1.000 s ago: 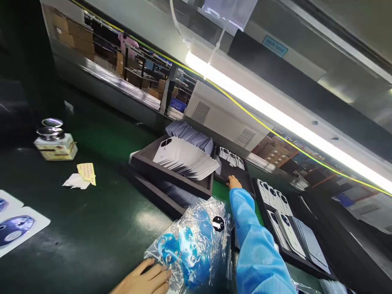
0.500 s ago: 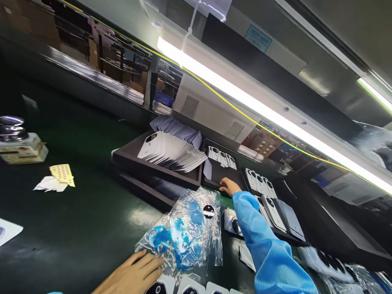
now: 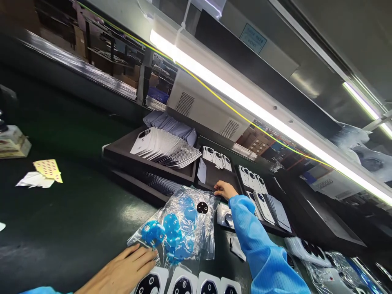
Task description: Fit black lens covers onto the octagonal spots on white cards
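At the far left, a printed box (image 3: 14, 142) stands on the dark green bench, with a yellow dotted sheet (image 3: 49, 169) and a crumpled white paper (image 3: 34, 180) to its right.

Next comes the person's left hand (image 3: 130, 265), palm down and lightly spread, its fingertips at the lower-left corner of a clear plastic bag (image 3: 203, 232). It appears to lie on the plastic without clamping it, and it has kept to that corner over the last second. Just below, a row of white cards with black camera-lens shapes (image 3: 184, 283) has come into view as the head turned.

The bag lies flat in the middle of the bench, in front of a dark tray (image 3: 147, 166) of fanned white phone-back panels (image 3: 165, 149). Blue film pieces (image 3: 173, 228) show through the plastic, and a black lens-shaped disc (image 3: 202, 207) sits toward its upper right.

The right hand (image 3: 226, 190), well apart from the left, has changed most: it was at the edge of a shallower dark tray (image 3: 218, 176) and has drawn back, so its curled fingertips now sit by the bag's upper-right corner. Whether they pinch the plastic cannot be told. The shift suggests that both hands are now occupied with the bag.

Farther right, beyond the blue sleeve (image 3: 260, 249), stand grey phone-back panels (image 3: 278, 214).
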Motion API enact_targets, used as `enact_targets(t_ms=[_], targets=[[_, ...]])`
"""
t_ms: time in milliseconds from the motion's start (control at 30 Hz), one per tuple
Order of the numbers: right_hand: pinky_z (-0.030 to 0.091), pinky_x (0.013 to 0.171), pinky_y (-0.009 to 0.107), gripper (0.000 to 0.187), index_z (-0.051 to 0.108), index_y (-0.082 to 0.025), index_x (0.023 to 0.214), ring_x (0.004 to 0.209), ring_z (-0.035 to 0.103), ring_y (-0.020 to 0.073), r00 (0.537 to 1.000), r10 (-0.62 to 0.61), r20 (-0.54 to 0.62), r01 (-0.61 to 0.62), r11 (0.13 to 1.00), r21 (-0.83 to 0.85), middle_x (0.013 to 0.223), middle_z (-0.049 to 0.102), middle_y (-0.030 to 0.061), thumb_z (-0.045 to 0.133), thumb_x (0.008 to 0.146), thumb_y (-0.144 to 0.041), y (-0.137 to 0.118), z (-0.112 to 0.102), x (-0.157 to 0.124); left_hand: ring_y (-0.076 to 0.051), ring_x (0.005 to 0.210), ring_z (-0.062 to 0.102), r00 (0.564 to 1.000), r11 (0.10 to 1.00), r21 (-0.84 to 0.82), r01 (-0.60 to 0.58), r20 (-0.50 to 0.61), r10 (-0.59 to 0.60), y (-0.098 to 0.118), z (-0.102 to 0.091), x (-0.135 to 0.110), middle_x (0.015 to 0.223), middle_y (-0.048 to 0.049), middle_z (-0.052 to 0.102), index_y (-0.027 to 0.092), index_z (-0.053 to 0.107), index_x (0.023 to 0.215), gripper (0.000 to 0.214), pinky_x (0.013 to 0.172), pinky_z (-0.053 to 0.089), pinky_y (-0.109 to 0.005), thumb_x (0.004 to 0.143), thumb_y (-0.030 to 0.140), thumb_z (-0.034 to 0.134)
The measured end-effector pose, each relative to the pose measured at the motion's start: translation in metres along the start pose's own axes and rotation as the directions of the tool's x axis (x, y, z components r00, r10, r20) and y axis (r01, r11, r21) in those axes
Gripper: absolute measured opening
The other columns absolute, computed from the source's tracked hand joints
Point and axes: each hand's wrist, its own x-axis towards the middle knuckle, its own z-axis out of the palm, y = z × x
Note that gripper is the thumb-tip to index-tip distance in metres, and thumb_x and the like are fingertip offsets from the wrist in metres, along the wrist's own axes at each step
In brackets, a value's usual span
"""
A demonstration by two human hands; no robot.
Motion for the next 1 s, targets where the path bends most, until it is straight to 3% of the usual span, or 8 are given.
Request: enact_targets(t_ms=[167,400,567,867,1000], targets=[[0.052,0.084,0.04,0.023,0.06,-0.016,0.108,0.096,0.061,0.0183,1.0,0.024,0.014,-0.024,1.0,-0.009,0.111,0.061,0.0061,0.057,0.091,-0.032,-0.002,0.007,-0.001,-0.026,0.141,0.022,0.999,0.997,-0.075,0.024,0.032,-0.022,0.001,-0.006,-0.003,0.15,0.0087,0.028,0.039,0.035,0.139,0.104,0.116,0.007,-0.045,0.05,-0.01,0.057],[0.052,0.083,0.039,0.023,0.06,-0.016,0.107,0.095,0.061,0.0181,1.0,0.013,0.005,-0.013,1.0,-0.007,0.109,0.062,0.0057,0.057,0.091,-0.032,-0.003,0.01,-0.004,-0.028,0.139,0.026,1.0,0.999,-0.052,0.006,0.01,-0.006,0.006,-0.011,-0.006,0.149,0.0027,0.033,0.037,0.038,0.139,0.098,0.115,0.014,-0.046,0.057,-0.007,0.069],[0.051,0.083,0.039,0.022,0.06,-0.016,0.106,0.095,0.061,0.0179,1.0,-0.007,-0.01,0.007,1.0,-0.011,0.107,0.062,0.0054,0.057,0.091,-0.032,-0.004,0.006,-0.007,-0.029,0.137,0.031,0.999,0.997,-0.058,-0.044,0.008,0.044,0.007,-0.018,-0.006,0.147,-0.0003,0.037,0.034,0.04,0.138,0.088,0.114,0.02,-0.048,0.064,0.009,0.078],[0.051,0.083,0.039,0.021,0.06,-0.016,0.105,0.094,0.061,0.0179,1.0,-0.017,-0.017,0.016,1.0,-0.025,0.106,0.062,0.0052,0.058,0.09,-0.031,-0.006,0.014,-0.009,-0.028,0.137,0.031,0.992,0.994,-0.11,-0.013,0.122,0.026,0.015,-0.041,-0.004,0.148,0.0,0.036,0.029,0.042,0.139,0.084,0.115,0.017,-0.045,0.063,0.007,0.07],[0.052,0.082,0.038,0.02,0.061,-0.016,0.103,0.092,0.061,0.0172,1.0,-0.029,0.0,0.029,0.999,-0.024,0.105,0.063,0.005,0.058,0.09,-0.031,-0.006,0.015,-0.008,-0.028,0.138,0.029,0.996,0.992,-0.122,-0.006,0.089,0.017,0.014,-0.04,-0.007,0.149,0.0008,0.035,0.031,0.042,0.139,0.086,0.115,0.018,-0.047,0.061,0.001,0.062]])
